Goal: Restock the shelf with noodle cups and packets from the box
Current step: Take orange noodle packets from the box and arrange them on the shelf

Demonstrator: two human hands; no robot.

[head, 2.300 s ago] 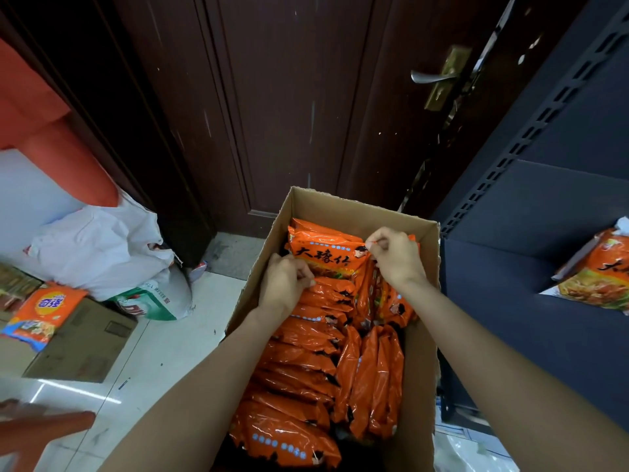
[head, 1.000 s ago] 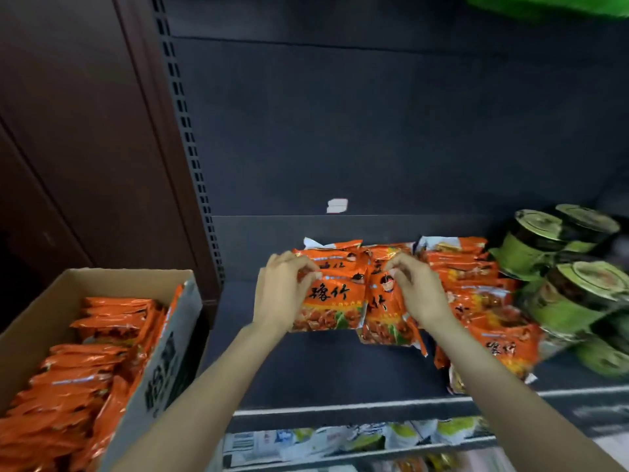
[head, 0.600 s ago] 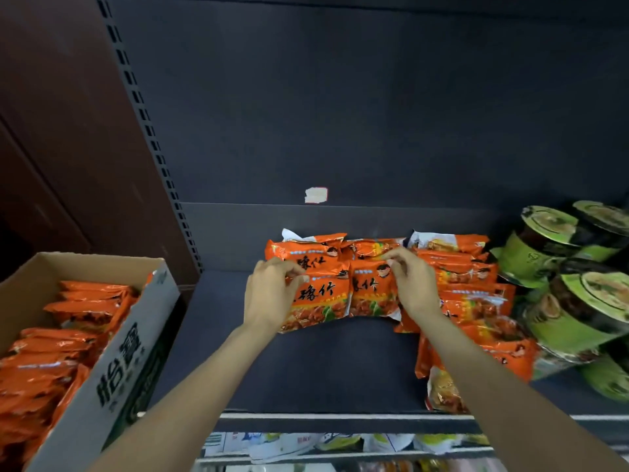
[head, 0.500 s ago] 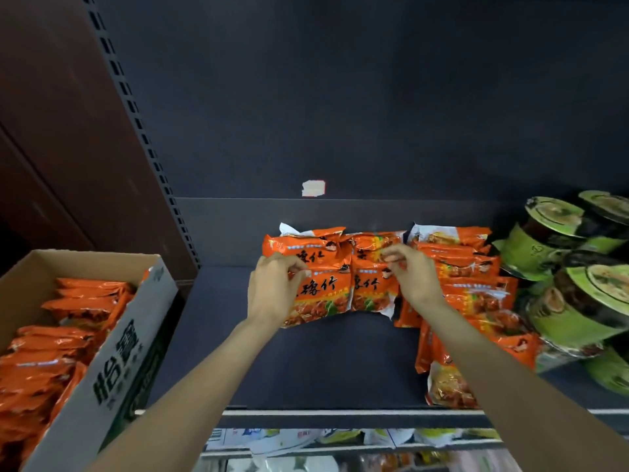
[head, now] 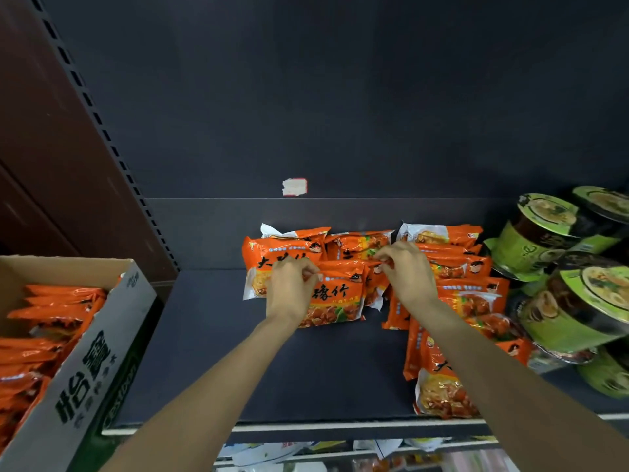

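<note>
Orange foil noodle packet point(head: 335, 303), long axis crosswise on dark shelf point(head: 211, 335): left hand point(head: 289, 291) and right hand point(head: 408, 277) pinching its top corners, lowering it onto the row

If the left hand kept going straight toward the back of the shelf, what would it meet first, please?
Probably the rear orange packet lying just beyond the left hand, then the shelf's back panel; depth is hard to judge.

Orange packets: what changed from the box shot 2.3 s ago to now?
Both hands carried the orange packets from the box to the shelf, setting them left of the packet stack. The left hand and right hand still pinch their top edges. Green noodle cups unchanged over the last second.
</note>
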